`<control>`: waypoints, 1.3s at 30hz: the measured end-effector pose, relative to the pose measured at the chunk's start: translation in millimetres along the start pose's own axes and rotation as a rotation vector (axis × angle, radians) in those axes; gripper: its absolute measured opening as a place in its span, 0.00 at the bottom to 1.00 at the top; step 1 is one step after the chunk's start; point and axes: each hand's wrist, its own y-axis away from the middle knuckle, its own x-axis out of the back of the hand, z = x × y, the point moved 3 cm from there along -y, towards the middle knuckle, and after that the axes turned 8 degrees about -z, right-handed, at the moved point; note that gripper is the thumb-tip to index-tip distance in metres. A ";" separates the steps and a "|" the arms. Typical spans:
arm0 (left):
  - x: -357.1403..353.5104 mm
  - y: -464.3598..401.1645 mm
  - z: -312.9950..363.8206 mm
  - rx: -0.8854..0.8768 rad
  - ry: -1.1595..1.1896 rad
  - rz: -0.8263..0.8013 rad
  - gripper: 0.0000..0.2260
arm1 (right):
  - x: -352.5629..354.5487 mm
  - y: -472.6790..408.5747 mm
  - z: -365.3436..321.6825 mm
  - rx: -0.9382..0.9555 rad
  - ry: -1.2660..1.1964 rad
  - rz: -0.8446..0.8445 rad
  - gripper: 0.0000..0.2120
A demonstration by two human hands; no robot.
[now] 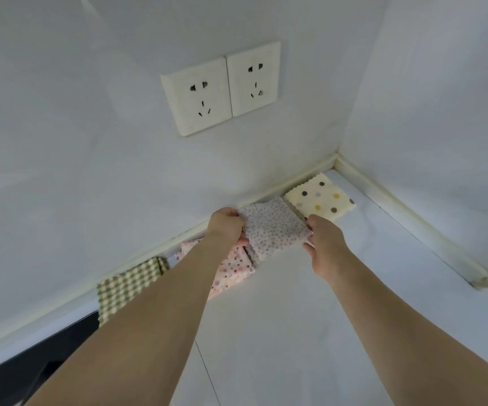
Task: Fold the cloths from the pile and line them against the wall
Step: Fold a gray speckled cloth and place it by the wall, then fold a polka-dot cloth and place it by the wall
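Observation:
A folded grey cloth with small dots (272, 227) sits close to the wall's base strip, held at both sides. My left hand (226, 225) pinches its left edge and my right hand (326, 244) grips its right edge. To its right, in the corner, lies a folded cream cloth with large dots (320, 197). On its left lies a folded pink floral cloth (234, 271), partly under my left forearm. Further left a folded green checked cloth (125, 285) rests against the wall. The pile is out of view.
The white counter (310, 317) meets two white walls, with a raised strip (406, 212) along both. A double wall socket (222, 86) sits above the cloths. A dark appliance edge (32, 364) shows at the lower left.

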 end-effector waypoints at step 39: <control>384.4 368.6 -166.6 -0.594 -1.054 0.459 0.17 | -306.2 359.5 238.4 0.887 1.026 -0.268 0.25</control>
